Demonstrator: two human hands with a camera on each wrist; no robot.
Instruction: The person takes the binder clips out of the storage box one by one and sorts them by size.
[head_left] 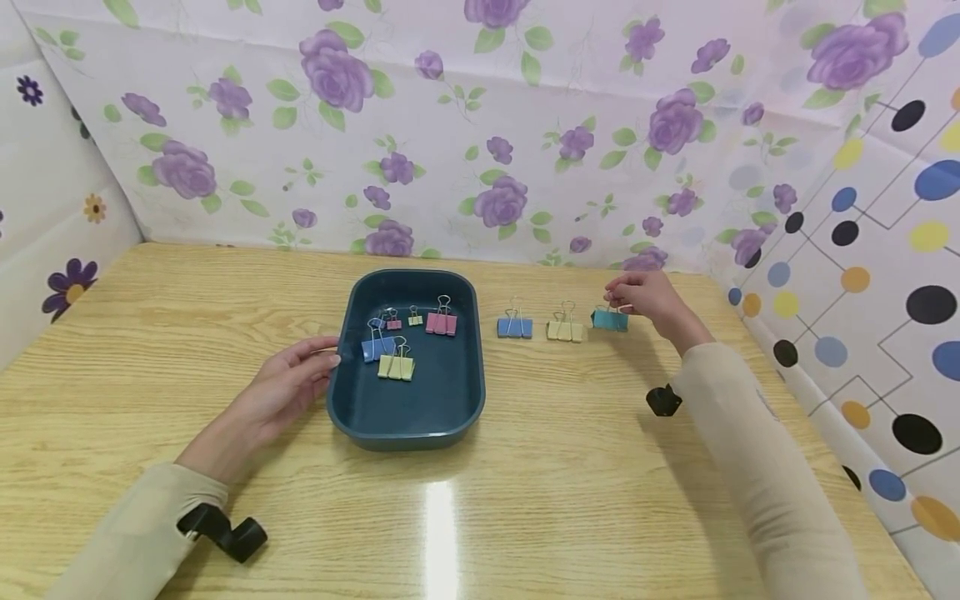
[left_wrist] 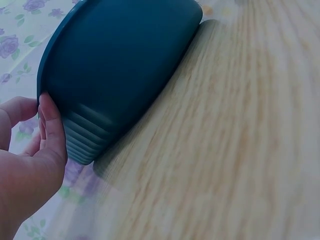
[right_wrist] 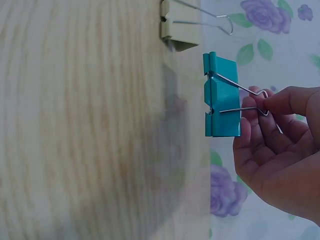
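Observation:
A teal binder clip (right_wrist: 223, 97) hangs by its wire handle from the thumb and fingers of my right hand (head_left: 654, 302); the right wrist view shows the pinch closely. Next to it stand a yellow binder clip (head_left: 565, 332) and a blue binder clip (head_left: 515, 328), side by side in a row. My left hand (head_left: 292, 385) holds the left rim of a dark teal tray (head_left: 408, 437), thumb against its outer wall. Inside the tray lie a pink clip (head_left: 441, 324), another blue clip (head_left: 377, 348), another yellow clip (head_left: 396, 367) and several small clips (head_left: 394, 324).
The wooden table (head_left: 562, 467) runs back to a cloth with purple flowers (head_left: 502, 200). A dotted cloth (head_left: 862, 333) borders the right side. Black wrist-camera mounts (head_left: 225, 532) sit on both sleeves.

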